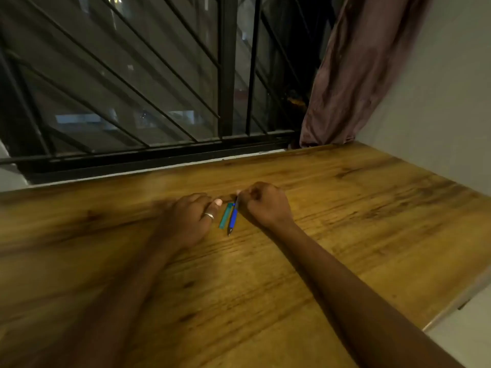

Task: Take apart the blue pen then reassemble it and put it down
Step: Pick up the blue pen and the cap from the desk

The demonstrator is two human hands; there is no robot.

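A blue pen (233,218) lies slanted on the wooden table (345,208), its dark tip pointing toward me. My right hand (264,204) is curled into a fist with its fingertips pinching the pen's far end. A teal piece (226,215), shaped like a pen cap or barrel, lies on the table just left of the pen. My left hand (190,217) rests palm-down on the table left of the teal piece, thumb extended toward it, a ring on one finger. It holds nothing.
A barred window (132,88) runs along the table's far edge. A brownish curtain (353,75) hangs at the far right corner beside a pale wall (438,115). The table's right edge (451,306) drops off near me.
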